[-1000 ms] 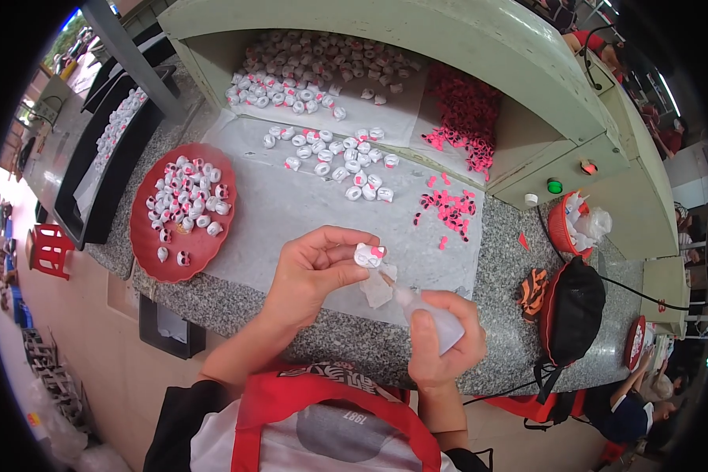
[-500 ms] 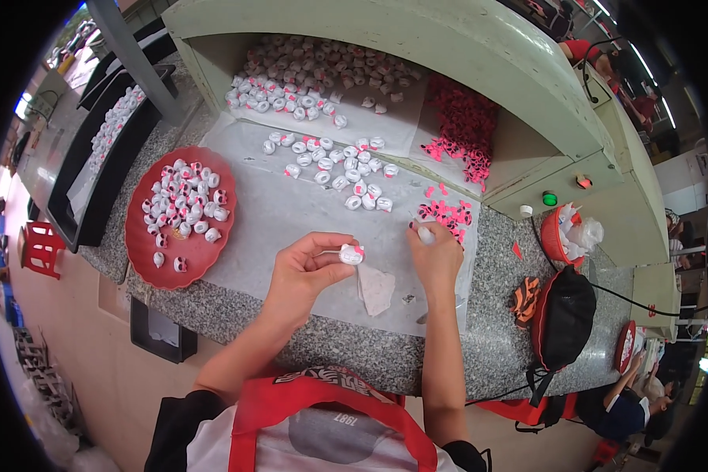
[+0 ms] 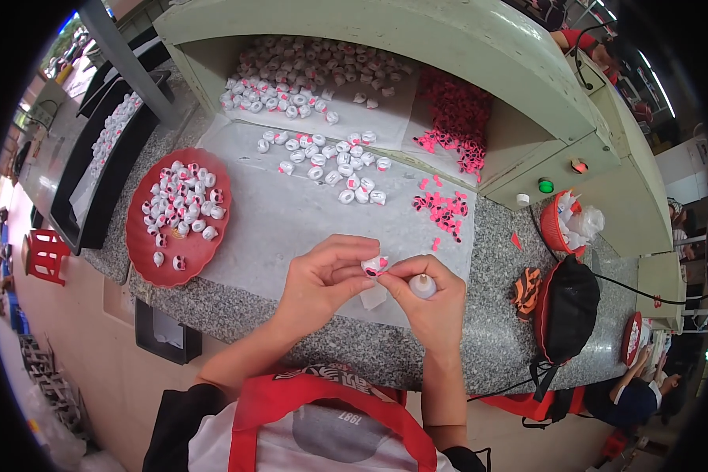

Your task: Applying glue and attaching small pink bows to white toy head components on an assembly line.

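Note:
A small white toy head with a pink patch (image 3: 374, 264) is pinched between the fingertips of my left hand (image 3: 316, 282). A dark piece with pink now shows on its near side. My right hand (image 3: 436, 311) is closed round a small whitish squeeze bottle (image 3: 422, 286), its thumb and forefinger touching the toy head; whether they also grip a small piece cannot be seen. Beneath my hands lies a pale cloth (image 3: 372, 298), mostly covered. Loose pink-and-black pieces (image 3: 444, 208) are scattered beyond my right hand. Several white heads (image 3: 344, 163) sit on the paper farther away.
On the left stands a red scalloped tray (image 3: 151, 266) of toy heads. A pale green hooded cabinet (image 3: 519, 157) shelters more heads and a heap of pink pieces (image 3: 455, 110). To the right are a red basket (image 3: 554, 236), an orange-and-black cloth (image 3: 528, 293) and a black bag (image 3: 568, 311).
My right hand has come from the pink pieces, nearer and leftward, to the toy head. My left hand has shifted slightly right. A dark piece now shows against the head.

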### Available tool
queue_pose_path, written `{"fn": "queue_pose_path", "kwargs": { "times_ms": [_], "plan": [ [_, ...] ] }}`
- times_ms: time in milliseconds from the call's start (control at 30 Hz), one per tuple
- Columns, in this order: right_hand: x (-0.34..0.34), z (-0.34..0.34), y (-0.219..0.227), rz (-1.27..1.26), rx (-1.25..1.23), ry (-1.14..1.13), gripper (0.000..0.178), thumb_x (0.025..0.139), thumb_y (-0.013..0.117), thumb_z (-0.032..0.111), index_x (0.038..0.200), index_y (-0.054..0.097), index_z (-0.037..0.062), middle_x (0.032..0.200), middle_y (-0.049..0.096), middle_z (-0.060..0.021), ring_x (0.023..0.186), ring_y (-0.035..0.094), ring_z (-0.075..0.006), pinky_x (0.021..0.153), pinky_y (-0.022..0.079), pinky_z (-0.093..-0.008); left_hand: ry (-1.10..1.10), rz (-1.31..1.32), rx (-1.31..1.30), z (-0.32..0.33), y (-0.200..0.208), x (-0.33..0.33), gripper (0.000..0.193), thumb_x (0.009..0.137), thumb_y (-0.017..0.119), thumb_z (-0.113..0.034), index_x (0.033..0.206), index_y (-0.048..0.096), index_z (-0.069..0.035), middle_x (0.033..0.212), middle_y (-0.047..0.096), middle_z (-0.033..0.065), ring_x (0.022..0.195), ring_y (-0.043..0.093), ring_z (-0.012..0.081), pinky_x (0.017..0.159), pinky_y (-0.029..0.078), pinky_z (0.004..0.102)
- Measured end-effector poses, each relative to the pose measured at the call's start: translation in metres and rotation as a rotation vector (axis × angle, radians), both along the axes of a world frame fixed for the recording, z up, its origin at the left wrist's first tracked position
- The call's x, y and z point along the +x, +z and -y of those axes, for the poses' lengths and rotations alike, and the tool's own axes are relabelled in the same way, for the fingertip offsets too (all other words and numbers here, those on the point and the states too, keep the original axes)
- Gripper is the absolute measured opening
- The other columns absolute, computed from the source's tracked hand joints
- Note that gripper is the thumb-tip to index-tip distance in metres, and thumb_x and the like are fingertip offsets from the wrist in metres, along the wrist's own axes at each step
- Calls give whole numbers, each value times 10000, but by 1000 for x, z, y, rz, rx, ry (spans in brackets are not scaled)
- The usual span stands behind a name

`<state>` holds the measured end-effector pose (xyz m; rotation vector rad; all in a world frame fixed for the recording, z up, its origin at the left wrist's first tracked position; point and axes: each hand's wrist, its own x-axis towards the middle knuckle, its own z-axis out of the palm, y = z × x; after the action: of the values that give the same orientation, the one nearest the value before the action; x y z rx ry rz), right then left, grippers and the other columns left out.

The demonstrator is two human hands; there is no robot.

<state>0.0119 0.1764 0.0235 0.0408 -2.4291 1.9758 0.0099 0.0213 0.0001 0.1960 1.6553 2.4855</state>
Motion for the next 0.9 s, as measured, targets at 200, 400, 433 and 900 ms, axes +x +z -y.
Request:
{"fn": "queue_pose_path", "kwargs": {
  "times_ms": [200,400,433,900],
  "plan": [
    [3,10,2,77,-100,-11,193,655,685,-55,828,613,-8,736,582,-24,680,531,-69,613,421,-188,-55,-27,71,10,-10,-3,291,751,534,115,1033,543,45,1084,503,153,989,532,217,861,448,312],
    [-2,7,-5,-62,-62,39,215,648,680,-71,845,617,-12,738,567,-30,670,523,-73,599,410,-192,22,-89,49,2,-6,-1,254,772,531,91,1021,545,45,1062,510,147,970,533,206,859,437,306],
    [-4,6,-7,-60,-64,38,215,648,680,-71,845,617,-12,738,567,-30,670,523,-73,599,410,-192,20,-87,47,1,-6,-1,254,772,531,91,1021,545,45,1062,510,147,970,533,206,859,437,306],
    [-16,7,-12,97,-202,34,158,652,692,-43,775,602,-1,719,581,-18,665,525,-57,595,418,-185,82,6,186,-7,-21,-2,250,776,537,52,1025,540,35,1059,512,133,984,518,206,867,414,325]
  ]
}}
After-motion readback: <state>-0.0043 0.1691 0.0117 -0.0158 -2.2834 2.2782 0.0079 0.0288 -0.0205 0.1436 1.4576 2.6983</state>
